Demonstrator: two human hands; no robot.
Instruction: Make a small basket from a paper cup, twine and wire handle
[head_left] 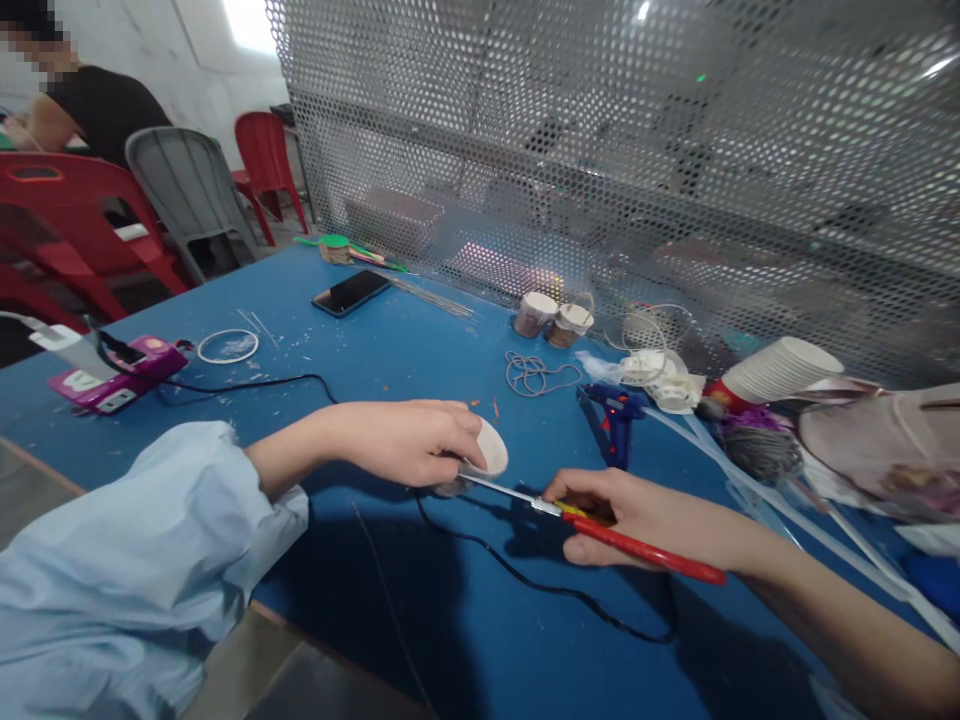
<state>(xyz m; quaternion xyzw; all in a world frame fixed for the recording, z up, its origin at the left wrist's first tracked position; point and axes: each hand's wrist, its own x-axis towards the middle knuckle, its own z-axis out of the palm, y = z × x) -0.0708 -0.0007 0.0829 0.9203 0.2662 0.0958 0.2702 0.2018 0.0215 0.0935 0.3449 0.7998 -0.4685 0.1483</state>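
My left hand is closed over a small round piece with a white oval top, its lower part mostly hidden by my fingers. A thin pale strip runs from beneath those fingers to the metal jaws of the pliers. My right hand is wrapped around the pliers, which have red and yellow handles and point left toward my left hand. Whether the jaws are clamped on the strip is too small to tell. A blue hot glue gun stands just beyond my right hand.
A black cable crosses the blue table from a purple power strip. Behind are a phone, a white-topped cup, cord and a perforated metal screen. Stacked paper cups lie right. A person sits far left.
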